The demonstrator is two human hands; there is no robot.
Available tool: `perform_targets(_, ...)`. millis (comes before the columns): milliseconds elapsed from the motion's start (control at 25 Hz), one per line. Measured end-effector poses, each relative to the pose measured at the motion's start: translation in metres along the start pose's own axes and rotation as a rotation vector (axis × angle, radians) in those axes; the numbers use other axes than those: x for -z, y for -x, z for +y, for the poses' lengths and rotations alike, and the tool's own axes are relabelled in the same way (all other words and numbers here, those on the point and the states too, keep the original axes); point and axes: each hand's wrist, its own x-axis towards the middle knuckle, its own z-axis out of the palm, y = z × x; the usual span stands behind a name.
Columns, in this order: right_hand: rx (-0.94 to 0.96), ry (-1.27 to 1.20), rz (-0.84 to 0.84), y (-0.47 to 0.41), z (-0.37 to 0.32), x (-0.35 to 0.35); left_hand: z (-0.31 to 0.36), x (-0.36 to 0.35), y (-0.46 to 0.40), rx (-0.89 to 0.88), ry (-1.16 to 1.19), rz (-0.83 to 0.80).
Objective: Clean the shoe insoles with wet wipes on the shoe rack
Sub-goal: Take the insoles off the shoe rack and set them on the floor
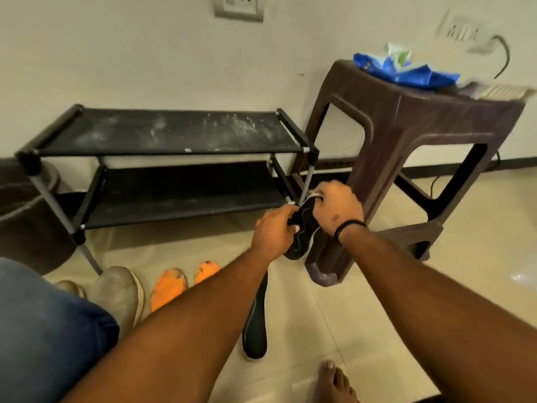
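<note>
Both hands work on a black shoe point(302, 231) held in the air in front of the brown plastic stool point(406, 158), just beside the right end of the shoe rack point(162, 135). The left hand point(273, 231) grips the shoe around its middle, thumb across the upper. The right hand point(337, 210) is curled tightly at the shoe's far end, fingers hooked into or over the opening; whether it pinches the insole itself or only the shoe's edge cannot be told, as the fingers cover that part.

One black insole point(255, 324) lies flat on the floor between the forearms, partly hidden by the left arm. Two orange insoles point(168, 286) lie side by side near a beige shoe point(122, 289), below the rack. The blue wipes packet point(406, 68) sits on top of the stool, well apart from the hands. The rack's top shelf is dusty and holds no insoles.

Judgement: the step in hand appears to be drawing an insole out of the shoe; wiping has not begun. An insole should be light, thin and floppy, likely to buckle if pulled from one corner. It is best taken at the heel edge and peeled out steadily while the other hand steadies the shoe.
</note>
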Motion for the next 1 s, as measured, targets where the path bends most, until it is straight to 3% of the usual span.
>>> perform_targets(160,0.258,-0.149,0.152,-0.056,-0.042,0.080,0.029,0.074,-0.033,-0.009,-0.031,0.178)
perform_targets(320,0.216,-0.441,0.116,-0.095,-0.074,0.120,0.053,0.178,-0.067,-0.138,-0.140,0.359)
perform_targets(360,0.189,-0.535,0.084,-0.104,-0.082,0.123,0.055,0.208,-0.076,-0.111,-0.110,0.325)
perform_targets(480,0.121,-0.742,0.079,-0.136,-0.104,0.120,0.041,0.268,-0.093,-0.033,-0.039,0.022)
perform_targets(560,0.070,-0.817,0.054,-0.156,-0.118,0.100,0.015,0.279,-0.100,-0.006,-0.111,0.034)
perform_targets(680,-0.067,-0.870,-0.028,-0.180,-0.128,0.046,-0.030,0.273,-0.120,0.064,-0.195,0.207)
perform_targets(840,-0.175,-0.860,-0.074,-0.208,-0.128,-0.001,-0.063,0.257,-0.153,0.158,-0.216,0.144)
perform_targets(1000,-0.053,-0.558,-0.030,-0.212,-0.119,-0.009,-0.073,0.243,-0.171,0.297,-0.395,0.173)
